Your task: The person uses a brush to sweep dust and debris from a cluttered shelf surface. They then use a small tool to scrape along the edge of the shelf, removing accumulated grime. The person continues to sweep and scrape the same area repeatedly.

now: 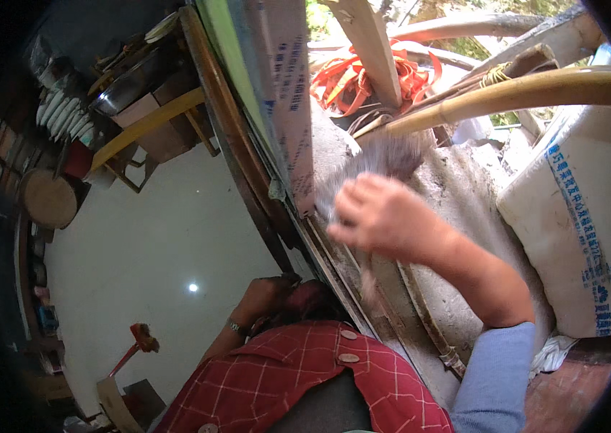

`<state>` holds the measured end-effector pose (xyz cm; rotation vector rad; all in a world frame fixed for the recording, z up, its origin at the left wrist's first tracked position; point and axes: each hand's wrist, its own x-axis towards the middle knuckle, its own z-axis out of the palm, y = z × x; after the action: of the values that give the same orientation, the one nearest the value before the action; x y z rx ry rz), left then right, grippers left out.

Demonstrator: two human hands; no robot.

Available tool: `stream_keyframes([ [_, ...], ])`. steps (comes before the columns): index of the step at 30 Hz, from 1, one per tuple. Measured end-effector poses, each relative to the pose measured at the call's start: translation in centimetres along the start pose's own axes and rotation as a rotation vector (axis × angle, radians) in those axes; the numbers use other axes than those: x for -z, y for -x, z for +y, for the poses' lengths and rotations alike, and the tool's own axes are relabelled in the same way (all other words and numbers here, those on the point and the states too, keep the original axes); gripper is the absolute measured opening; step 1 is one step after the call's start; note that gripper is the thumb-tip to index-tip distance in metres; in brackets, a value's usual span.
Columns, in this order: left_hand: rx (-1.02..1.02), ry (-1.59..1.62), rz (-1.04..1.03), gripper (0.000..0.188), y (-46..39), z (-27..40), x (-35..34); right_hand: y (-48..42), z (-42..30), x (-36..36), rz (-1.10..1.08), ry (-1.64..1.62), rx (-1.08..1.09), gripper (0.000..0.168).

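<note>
My right hand (389, 216) reaches outside over a window or door frame and holds a grey cloth (365, 162), blurred by motion. That cloth lies against the lower end of an upright frame strip (293, 108) covered in printed film. On the inner side, my left hand (270, 297) is curled by the dark lower end of a brown sash (246, 124). Shadow hides its fingertips, so whether it grips the sash is not clear. Below my right hand runs the grooved track (354, 292) of the frame.
Outside are a bent bamboo pole (500, 97), orange straps (359, 76) and a white printed sack (570, 216) on the right. Indoors, a yellow wooden bench (145, 130), a round wooden block (50, 197) and a red-handled broom (135, 346) stand around a pale floor (148, 249).
</note>
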<state>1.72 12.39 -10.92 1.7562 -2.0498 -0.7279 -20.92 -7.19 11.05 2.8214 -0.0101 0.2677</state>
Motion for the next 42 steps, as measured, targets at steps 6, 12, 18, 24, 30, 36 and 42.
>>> stream_keyframes([
  [6,-0.059,0.045,0.028,0.031,-0.5,-0.9,-1.1,-1.0,1.2,-1.2,-0.19,-0.04,0.163,0.006],
  [12,-0.046,0.026,-0.033,0.028,-2.2,0.5,0.0,-5.5,9.9,-3.5,-0.191,-0.567,-0.006,0.023],
  [18,-0.091,-0.024,-0.037,0.029,-2.0,-0.9,0.3,-1.2,15.2,-1.8,0.037,0.149,-0.599,0.016],
  [24,-0.042,-0.003,-0.084,0.025,-1.1,-0.9,-0.5,-0.9,6.9,1.9,0.155,-0.748,-0.726,0.037],
  [30,-0.169,-0.075,-0.098,0.021,-3.2,-1.0,-1.2,-5.9,3.9,-7.5,0.336,-1.155,-0.944,0.052],
  [36,-0.16,-0.102,-0.111,0.017,-3.5,-0.2,-0.2,-12.4,6.7,-11.4,0.702,-0.823,-1.163,0.026],
  [42,-0.03,-0.129,-0.121,0.023,-2.9,-0.4,1.0,-10.4,8.2,-8.1,1.058,-0.736,-1.004,0.037],
])
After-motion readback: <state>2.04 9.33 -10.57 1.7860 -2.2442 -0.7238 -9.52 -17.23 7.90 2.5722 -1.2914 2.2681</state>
